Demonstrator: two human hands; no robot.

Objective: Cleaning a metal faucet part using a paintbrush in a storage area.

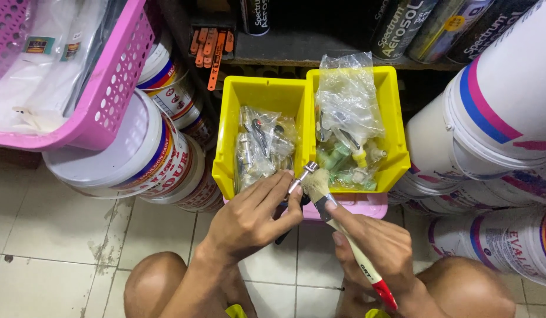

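The left hand (252, 215) pinches a small chrome fitting (300, 178) between thumb and fingertips, just in front of the near rim of the left yellow bin (262, 94). The right hand (379, 247) is closed around the pale handle of a paintbrush (338, 227), whose bristles (315, 182) touch the fitting on its right side. Step in hand, by judgement: dusting the fitting with the brush; the next move would call for turning the part between the fingers so that unbrushed faces meet the bristles, with a light grip so the small piece does not slip. The fitting's long axis runs from near-left to far-right, its knobbed end pointing up toward the bins. The brush's long axis runs from its red tip (386, 294) at near right to the bristles at far left. Beyond the hands, the left bin holds bagged metal parts and the right yellow bin (393, 106) a clear bag of green and yellow fittings. A pink basket (108, 88) sits at far left above white paint buckets (137, 159); more buckets (496, 118) stand at right.
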